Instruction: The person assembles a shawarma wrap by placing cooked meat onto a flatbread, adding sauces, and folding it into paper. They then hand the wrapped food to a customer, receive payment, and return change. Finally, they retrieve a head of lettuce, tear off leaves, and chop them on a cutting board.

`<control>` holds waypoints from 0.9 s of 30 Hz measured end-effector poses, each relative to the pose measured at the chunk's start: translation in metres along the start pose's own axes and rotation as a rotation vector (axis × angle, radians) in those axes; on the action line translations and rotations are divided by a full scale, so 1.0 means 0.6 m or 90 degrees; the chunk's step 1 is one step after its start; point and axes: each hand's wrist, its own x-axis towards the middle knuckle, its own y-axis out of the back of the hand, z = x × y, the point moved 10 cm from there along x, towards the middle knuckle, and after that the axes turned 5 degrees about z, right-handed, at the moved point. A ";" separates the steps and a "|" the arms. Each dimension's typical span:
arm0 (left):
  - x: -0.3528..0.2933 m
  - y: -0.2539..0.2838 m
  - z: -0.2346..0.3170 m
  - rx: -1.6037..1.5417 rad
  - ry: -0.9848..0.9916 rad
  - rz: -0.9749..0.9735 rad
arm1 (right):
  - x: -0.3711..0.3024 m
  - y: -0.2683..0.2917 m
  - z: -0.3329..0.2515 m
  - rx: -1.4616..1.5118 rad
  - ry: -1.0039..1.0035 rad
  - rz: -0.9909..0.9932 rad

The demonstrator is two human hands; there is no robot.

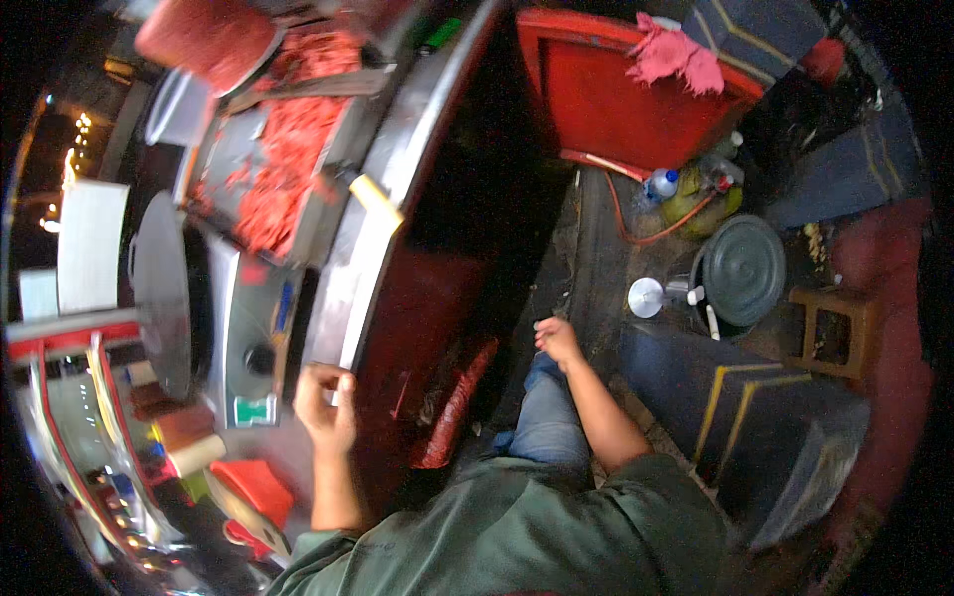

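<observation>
My left hand [327, 405] is at the near end of the metal counter edge [343, 313], its fingers curled in and the thumb beside them. Whatever it may hold is hidden. My right hand [559, 344] hangs in the air above my jeans, fingers loosely bent and apart, with nothing visible in it. Ahead of the left hand, a metal tray [234, 164] on the counter holds shredded red food [293, 149], with a flat wooden strip [313, 89] lying across it. A pale yellow handle-like piece [377, 203] sticks out over the counter edge.
Left of the counter stands a round grey disc [162, 298]. To my right are a lidded grey bucket [743, 263], dark boxes with yellow stripes [755, 397], a brown stool [830, 333] and a blue-capped bottle [660, 183]. A red cabinet [621, 89] carrying a pink cloth [676, 58] stands ahead.
</observation>
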 end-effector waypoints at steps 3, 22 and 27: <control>0.057 -0.064 -0.046 0.133 0.076 -0.059 | 0.183 0.068 0.047 0.058 0.046 0.097; -0.029 0.025 -0.076 0.396 0.104 -0.012 | 0.783 -0.305 -0.390 -0.506 0.388 0.032; -0.082 0.091 -0.072 0.408 0.066 0.018 | 0.737 -0.258 -0.310 -0.456 0.355 0.023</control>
